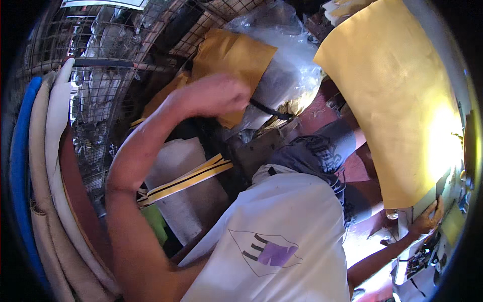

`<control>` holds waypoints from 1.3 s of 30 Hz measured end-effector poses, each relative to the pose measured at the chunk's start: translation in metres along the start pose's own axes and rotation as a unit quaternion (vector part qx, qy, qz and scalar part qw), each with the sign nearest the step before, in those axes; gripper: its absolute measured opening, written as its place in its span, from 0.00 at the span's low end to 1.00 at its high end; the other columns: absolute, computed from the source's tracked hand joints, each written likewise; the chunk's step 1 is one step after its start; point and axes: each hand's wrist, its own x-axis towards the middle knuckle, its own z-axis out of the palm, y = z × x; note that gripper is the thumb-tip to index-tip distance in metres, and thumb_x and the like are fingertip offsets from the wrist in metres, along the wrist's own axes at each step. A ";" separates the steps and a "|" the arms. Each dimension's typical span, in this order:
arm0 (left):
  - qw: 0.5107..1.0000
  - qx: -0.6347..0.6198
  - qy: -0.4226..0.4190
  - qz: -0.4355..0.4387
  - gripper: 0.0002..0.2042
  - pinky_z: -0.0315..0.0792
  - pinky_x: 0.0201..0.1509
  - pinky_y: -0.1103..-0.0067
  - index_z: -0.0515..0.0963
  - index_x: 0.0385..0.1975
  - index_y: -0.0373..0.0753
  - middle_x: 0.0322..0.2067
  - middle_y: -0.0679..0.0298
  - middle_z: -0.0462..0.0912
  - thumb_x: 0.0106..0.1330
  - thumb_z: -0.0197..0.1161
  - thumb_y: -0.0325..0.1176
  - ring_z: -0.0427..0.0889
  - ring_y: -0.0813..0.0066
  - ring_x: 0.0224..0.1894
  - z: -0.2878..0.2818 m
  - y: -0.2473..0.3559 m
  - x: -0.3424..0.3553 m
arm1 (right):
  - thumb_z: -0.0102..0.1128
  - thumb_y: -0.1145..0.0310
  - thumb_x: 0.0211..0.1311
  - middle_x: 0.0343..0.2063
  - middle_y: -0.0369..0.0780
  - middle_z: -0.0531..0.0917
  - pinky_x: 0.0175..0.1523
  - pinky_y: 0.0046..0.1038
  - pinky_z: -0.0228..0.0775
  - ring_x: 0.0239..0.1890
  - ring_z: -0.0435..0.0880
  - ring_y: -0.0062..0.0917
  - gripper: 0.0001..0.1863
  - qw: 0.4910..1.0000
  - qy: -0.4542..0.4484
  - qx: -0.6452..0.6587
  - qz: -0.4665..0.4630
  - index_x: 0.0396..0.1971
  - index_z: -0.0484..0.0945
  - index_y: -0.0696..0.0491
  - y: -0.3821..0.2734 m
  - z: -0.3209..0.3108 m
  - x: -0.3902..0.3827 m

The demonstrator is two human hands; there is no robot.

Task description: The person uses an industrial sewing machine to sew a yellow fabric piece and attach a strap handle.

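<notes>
**Cluttered room, yellow sheet (382, 100) at two o'clock**

Wire mesh (113, 43) fills the background from ten to eleven o'clock in the head view. At nine o'clock, long blue, tan and white pieces of material (43, 131) stand side by side, bending with the lens. A clear plastic bag (289, 60) sits at one o'clock, partly behind a darker brownish-yellow sheet (234, 55) near twelve.

Just above the middle, at twelve o'clock, is the left hand (229, 94), its arm rising from seven. It is curled like a fist and blurred, in front of the brownish-yellow sheet; whether its fingers pinch anything, I cannot tell.

The large yellow sheet stretches from one to three o'clock, its right side brightly lit. The right hand (427, 220) is at four o'clock, just beside the sheet's lower right end, with its fingers bent; I cannot tell whether they grip the sheet or only rest near it.

Toward eight o'clock, yellow, black and white strips (188, 181) lie across a pale grey block (176, 219), beside something green (155, 224). The person's white shirt (302, 206), printed with a purple patch, fills six o'clock, and dark shorts (322, 153) show toward three.
</notes>
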 end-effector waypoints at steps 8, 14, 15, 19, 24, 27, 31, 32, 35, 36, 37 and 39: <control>0.962 0.060 -0.227 -0.142 0.15 0.78 0.44 0.62 0.85 0.33 0.36 0.33 0.51 0.86 0.55 0.66 0.42 0.85 0.53 0.40 0.162 0.009 -0.091 | 0.53 0.69 0.70 0.49 0.43 0.83 0.60 0.34 0.68 0.53 0.79 0.36 0.14 1.000 0.016 -0.011 -0.013 0.50 0.80 0.57 0.004 0.002 0.000; 0.933 0.147 -0.274 -0.181 0.13 0.79 0.44 0.66 0.86 0.35 0.40 0.31 0.56 0.86 0.55 0.67 0.40 0.86 0.61 0.39 0.194 0.028 -0.096 | 0.54 0.69 0.70 0.49 0.42 0.83 0.60 0.34 0.68 0.53 0.79 0.35 0.13 1.000 0.013 0.002 0.020 0.49 0.81 0.56 -0.001 0.002 -0.001; 0.931 0.143 -0.276 -0.189 0.11 0.79 0.44 0.66 0.86 0.36 0.40 0.32 0.57 0.86 0.55 0.66 0.37 0.86 0.62 0.38 0.196 0.027 -0.096 | 0.54 0.69 0.70 0.49 0.42 0.83 0.60 0.34 0.68 0.53 0.79 0.35 0.13 1.000 0.016 0.004 0.025 0.49 0.81 0.56 -0.002 0.001 -0.001; 0.931 0.174 -0.242 -0.210 0.10 0.80 0.43 0.68 0.86 0.37 0.41 0.35 0.57 0.86 0.56 0.65 0.30 0.86 0.63 0.39 0.202 0.025 -0.100 | 0.54 0.69 0.70 0.50 0.42 0.82 0.60 0.33 0.69 0.53 0.79 0.34 0.13 0.999 0.010 0.007 0.038 0.49 0.81 0.56 -0.008 0.000 0.000; 0.935 0.167 -0.238 -0.203 0.10 0.80 0.44 0.69 0.86 0.38 0.41 0.37 0.57 0.86 0.56 0.67 0.30 0.86 0.63 0.42 0.208 0.019 -0.101 | 0.54 0.68 0.70 0.50 0.42 0.82 0.59 0.33 0.69 0.53 0.79 0.34 0.14 0.999 0.015 0.010 0.037 0.49 0.81 0.56 -0.009 0.001 -0.001; 0.931 0.136 -0.249 -0.228 0.10 0.81 0.44 0.69 0.86 0.38 0.41 0.37 0.58 0.86 0.55 0.67 0.30 0.86 0.63 0.43 0.210 0.019 -0.102 | 0.54 0.68 0.70 0.49 0.42 0.83 0.59 0.33 0.69 0.53 0.79 0.34 0.14 0.999 0.015 0.014 0.047 0.49 0.81 0.57 -0.006 0.003 -0.001; 0.926 0.138 -0.247 -0.251 0.09 0.81 0.43 0.68 0.86 0.37 0.42 0.36 0.58 0.87 0.56 0.66 0.30 0.86 0.61 0.42 0.210 0.021 -0.101 | 0.54 0.68 0.70 0.49 0.42 0.83 0.59 0.33 0.69 0.53 0.79 0.34 0.14 0.999 0.024 0.019 0.021 0.49 0.81 0.57 -0.004 0.005 0.000; 0.931 0.133 -0.238 -0.243 0.09 0.81 0.43 0.68 0.86 0.37 0.42 0.36 0.58 0.87 0.56 0.66 0.30 0.86 0.61 0.42 0.209 0.021 -0.101 | 0.54 0.68 0.70 0.49 0.42 0.82 0.59 0.33 0.69 0.52 0.79 0.34 0.14 0.999 0.035 0.020 0.014 0.48 0.81 0.57 -0.004 0.005 -0.001; 0.940 0.133 -0.206 -0.238 0.08 0.81 0.43 0.67 0.86 0.35 0.42 0.34 0.56 0.86 0.56 0.65 0.30 0.86 0.60 0.41 0.203 0.022 -0.099 | 0.55 0.72 0.68 0.49 0.44 0.82 0.59 0.33 0.70 0.52 0.80 0.35 0.13 0.999 0.021 0.010 0.034 0.49 0.81 0.58 -0.007 0.003 -0.002; 0.939 0.130 -0.209 -0.241 0.08 0.81 0.43 0.67 0.86 0.35 0.41 0.34 0.56 0.86 0.55 0.65 0.29 0.86 0.60 0.41 0.201 0.023 -0.099 | 0.55 0.72 0.68 0.49 0.44 0.82 0.59 0.33 0.70 0.52 0.80 0.35 0.13 0.999 0.025 0.013 0.033 0.49 0.81 0.58 -0.009 0.002 -0.002; 0.933 0.133 -0.222 -0.251 0.08 0.81 0.43 0.67 0.86 0.34 0.41 0.34 0.56 0.86 0.55 0.65 0.29 0.86 0.59 0.41 0.199 0.025 -0.099 | 0.55 0.72 0.68 0.49 0.44 0.82 0.59 0.33 0.70 0.52 0.80 0.34 0.12 0.999 0.022 0.004 0.032 0.48 0.81 0.57 -0.010 0.001 -0.002; 0.942 0.131 -0.208 -0.228 0.08 0.81 0.43 0.66 0.86 0.34 0.41 0.34 0.56 0.86 0.55 0.65 0.28 0.86 0.59 0.40 0.197 0.028 -0.100 | 0.55 0.72 0.68 0.49 0.43 0.83 0.59 0.33 0.70 0.52 0.80 0.34 0.12 0.999 0.020 -0.008 0.033 0.48 0.81 0.57 -0.014 -0.001 -0.002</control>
